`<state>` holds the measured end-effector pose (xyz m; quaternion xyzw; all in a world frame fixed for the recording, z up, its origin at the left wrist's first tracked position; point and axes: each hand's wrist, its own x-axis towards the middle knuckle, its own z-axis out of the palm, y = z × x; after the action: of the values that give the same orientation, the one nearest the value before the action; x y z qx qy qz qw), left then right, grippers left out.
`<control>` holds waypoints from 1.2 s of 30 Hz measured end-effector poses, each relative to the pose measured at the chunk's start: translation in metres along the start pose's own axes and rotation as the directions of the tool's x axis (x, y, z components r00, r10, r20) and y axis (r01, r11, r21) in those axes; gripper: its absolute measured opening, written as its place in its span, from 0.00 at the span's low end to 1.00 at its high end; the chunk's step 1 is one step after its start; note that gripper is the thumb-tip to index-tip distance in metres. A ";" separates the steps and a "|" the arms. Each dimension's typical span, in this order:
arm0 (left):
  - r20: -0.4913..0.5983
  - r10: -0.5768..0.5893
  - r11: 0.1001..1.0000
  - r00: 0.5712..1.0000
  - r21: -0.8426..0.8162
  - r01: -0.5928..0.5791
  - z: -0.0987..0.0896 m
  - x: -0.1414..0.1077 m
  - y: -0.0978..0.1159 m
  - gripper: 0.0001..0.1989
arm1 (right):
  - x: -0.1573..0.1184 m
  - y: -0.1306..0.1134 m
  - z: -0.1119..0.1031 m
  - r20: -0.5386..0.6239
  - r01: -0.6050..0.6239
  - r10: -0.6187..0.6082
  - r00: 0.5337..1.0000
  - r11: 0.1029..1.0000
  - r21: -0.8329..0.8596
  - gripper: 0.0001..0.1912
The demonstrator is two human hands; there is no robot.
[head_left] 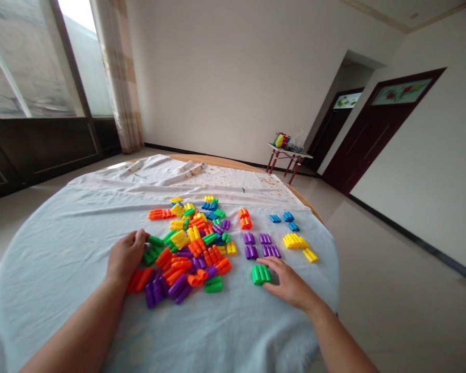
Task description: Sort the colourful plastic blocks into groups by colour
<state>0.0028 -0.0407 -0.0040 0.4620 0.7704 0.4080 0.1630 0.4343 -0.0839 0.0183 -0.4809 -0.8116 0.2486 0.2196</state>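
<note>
A heap of multicoloured plastic interlocking blocks (190, 248) lies on a pale blue cloth (62, 259), in orange, purple, green, yellow and blue. My left hand (126, 255) is at the heap's left edge, fingers curled, its fingertips against a green block (156, 241). Whether it grips that block is hidden. My right hand (288, 283) rests flat on the cloth with fingers spread. Its fingertips touch a stack of green blocks (261, 274). Sorted groups of purple blocks (258, 245), blue blocks (283, 221) and yellow blocks (295, 241) stand apart to the right of the heap.
The round wooden table's edge (217, 162) shows beyond a stained white cloth (186, 178). A small red-legged table (289, 158) holding a colourful bag stands by the far wall. Doors stand at the right, and a curtained window at the left.
</note>
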 end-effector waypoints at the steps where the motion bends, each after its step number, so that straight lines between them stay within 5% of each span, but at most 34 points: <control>1: 0.006 -0.004 1.000 1.000 -0.001 0.004 -0.001 0.000 0.001 0.21 | 0.000 -0.001 -0.003 -0.018 0.002 -0.002 1.000 1.000 -0.005 0.29; 8: 0.033 -0.024 1.000 0.999 0.000 0.024 -0.005 -0.001 0.008 0.18 | 0.006 -0.007 -0.012 -0.175 0.046 -0.044 0.984 0.999 0.006 0.25; 14: 0.041 -0.026 0.999 0.999 -0.027 0.027 -0.004 0.000 0.004 0.19 | 0.019 -0.023 0.004 -0.248 0.087 -0.085 0.965 0.996 -0.005 0.18; 21: 0.028 -0.010 0.999 1.000 -0.051 0.012 -0.002 0.000 0.001 0.21 | 0.069 -0.076 0.043 -0.117 0.216 -0.214 0.970 0.976 0.004 0.18; 27: 0.003 0.013 0.998 1.000 -0.066 -0.012 -0.001 0.001 -0.002 0.21 | 0.120 -0.090 0.073 -0.154 0.063 -0.080 0.985 0.992 -0.111 0.22; 36: -0.005 0.046 0.994 0.999 -0.096 -0.047 -0.001 -0.001 -0.002 0.21 | 0.105 -0.105 0.080 0.095 0.258 -0.250 0.964 0.963 -0.084 0.20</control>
<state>0.0014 -0.0427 -0.0049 0.4709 0.7390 0.4490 0.1747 0.2703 -0.0496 0.0330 -0.3719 -0.8859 0.1993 0.1925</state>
